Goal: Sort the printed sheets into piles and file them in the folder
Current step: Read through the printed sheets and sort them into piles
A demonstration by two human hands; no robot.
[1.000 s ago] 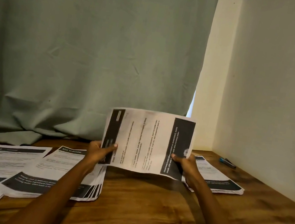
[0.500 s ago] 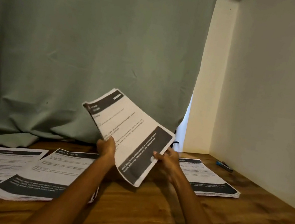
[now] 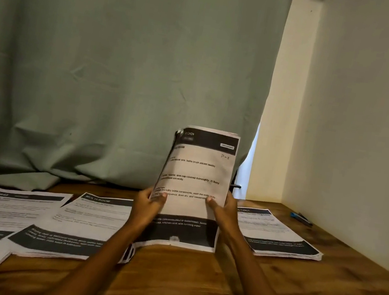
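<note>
Both arms fwd; L hand (image 3: 150, 203) & R hand (image 3: 223, 210) raised, thumbs pinching.

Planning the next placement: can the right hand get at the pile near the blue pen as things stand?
Probably not yet: the right hand grips the upright KITCHEN sheets, as does the left hand. Otherwise the path to the right-side pile looks unobstructed.

Wooden table (image 3: 192, 275): paper piles (image 3: 67, 224), pen (image 3: 301, 218)

Paper piles flank a bare strip
Left piles (image 3: 67, 226) and right pile (image 3: 276, 234) hem bare wooden desk (image 3: 190, 288); curtain (image 3: 123, 71) closes behind.
</note>
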